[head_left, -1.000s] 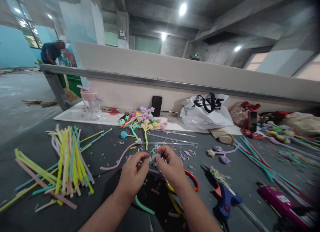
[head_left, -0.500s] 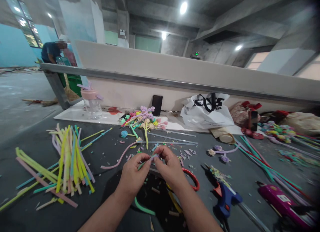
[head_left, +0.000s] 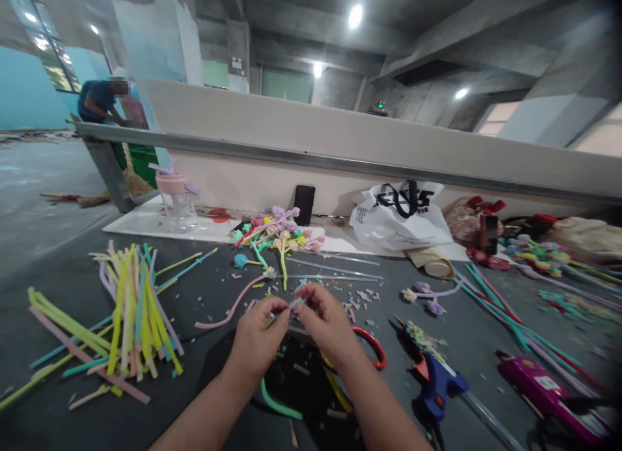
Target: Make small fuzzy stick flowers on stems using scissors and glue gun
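Observation:
My left hand (head_left: 260, 337) is closed in a pinch on a green pipe cleaner (head_left: 273, 319). At its tip my right hand (head_left: 328, 324) pinches a small pale purple and blue fuzzy piece (head_left: 297, 302), partly hidden by the fingers. The fingertips of both hands nearly meet. Below my left wrist a curved green pipe cleaner (head_left: 279, 404) shows; whether it is the same one, I cannot tell. Scissors with a red handle (head_left: 372, 347) lie partly under my right forearm. A pink stem with a small flower head (head_left: 233, 308) lies beyond my left hand.
Cut pipe cleaners (head_left: 138, 315) lie heaped on the left, finished fuzzy flowers (head_left: 276, 227) at the back. A blue glue gun (head_left: 440, 386) and a magenta one (head_left: 539, 389) rest at right. A jar (head_left: 177, 205), a phone (head_left: 304, 205) and a white bag (head_left: 401, 218) stand behind. Far left, a person bends over.
My fingers have shifted slightly around the fuzzy piece at the tip, with both hands almost in place. The person far left has moved an arm. The view has shifted slightly.

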Available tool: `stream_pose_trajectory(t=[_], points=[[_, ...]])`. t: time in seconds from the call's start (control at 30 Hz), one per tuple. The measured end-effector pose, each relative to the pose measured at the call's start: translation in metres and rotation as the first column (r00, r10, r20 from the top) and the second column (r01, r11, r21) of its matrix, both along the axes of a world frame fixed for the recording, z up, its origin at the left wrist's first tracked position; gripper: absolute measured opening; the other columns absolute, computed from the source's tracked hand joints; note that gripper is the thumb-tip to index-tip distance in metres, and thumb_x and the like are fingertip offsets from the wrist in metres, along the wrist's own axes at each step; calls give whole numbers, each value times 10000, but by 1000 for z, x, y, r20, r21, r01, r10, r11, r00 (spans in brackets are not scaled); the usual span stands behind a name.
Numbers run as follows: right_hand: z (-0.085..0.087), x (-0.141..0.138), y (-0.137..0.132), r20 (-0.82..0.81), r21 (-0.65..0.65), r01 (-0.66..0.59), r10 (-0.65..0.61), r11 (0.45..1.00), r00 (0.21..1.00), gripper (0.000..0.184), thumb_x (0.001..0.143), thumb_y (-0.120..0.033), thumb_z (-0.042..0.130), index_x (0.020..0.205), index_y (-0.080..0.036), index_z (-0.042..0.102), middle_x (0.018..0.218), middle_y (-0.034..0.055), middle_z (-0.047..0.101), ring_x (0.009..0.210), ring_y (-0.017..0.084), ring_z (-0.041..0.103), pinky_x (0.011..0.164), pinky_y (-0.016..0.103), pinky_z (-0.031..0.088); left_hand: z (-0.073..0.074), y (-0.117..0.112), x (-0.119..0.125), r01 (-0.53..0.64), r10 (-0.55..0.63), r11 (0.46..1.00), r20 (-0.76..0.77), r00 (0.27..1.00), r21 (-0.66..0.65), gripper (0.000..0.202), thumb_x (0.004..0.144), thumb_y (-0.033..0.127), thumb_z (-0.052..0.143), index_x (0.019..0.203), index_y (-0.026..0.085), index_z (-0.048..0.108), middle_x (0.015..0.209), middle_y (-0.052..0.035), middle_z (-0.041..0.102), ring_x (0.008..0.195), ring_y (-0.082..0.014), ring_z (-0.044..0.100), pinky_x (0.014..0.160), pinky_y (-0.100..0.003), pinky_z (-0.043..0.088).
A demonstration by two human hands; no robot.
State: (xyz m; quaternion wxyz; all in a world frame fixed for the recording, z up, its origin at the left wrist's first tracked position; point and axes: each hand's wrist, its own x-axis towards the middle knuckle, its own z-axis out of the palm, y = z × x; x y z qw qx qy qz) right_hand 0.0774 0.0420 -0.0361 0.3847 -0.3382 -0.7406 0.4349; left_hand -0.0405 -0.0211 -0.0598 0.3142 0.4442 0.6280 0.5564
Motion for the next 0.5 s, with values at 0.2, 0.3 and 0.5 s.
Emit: stream_pose_trajectory(t=[0.2,0.3,0.5], points=[[3,5,4,-145,-150,-62,40,987,989,242,799,-369,497,936,-188,582,846,29,624,805,164,569,733,275,442,1,4,0,73,-37,993,337,941,-95,229,732,406,545,769,181,518,303,119,347,263,-44,253,295,-130,165],[2,6,6,-169,-160,-107,80,981,982,231,768,-334,547,948,-194,582,859,30,621,805,165,573,742,284,446,0,4,-1,143,-91,986,449,889,-82,277,724,448,558,763,181,494,290,120,354,248,-33,207,279,-124,124],[-3,6,9,-165,-161,-157,130,975,978,255,693,-214,615,948,-200,599,833,17,621,776,155,569,743,293,443,-1,3,-2,239,-168,970,583,795,-46,308,705,467,585,683,183,468,285,118,358,234,-17,168,268,-126,113]])
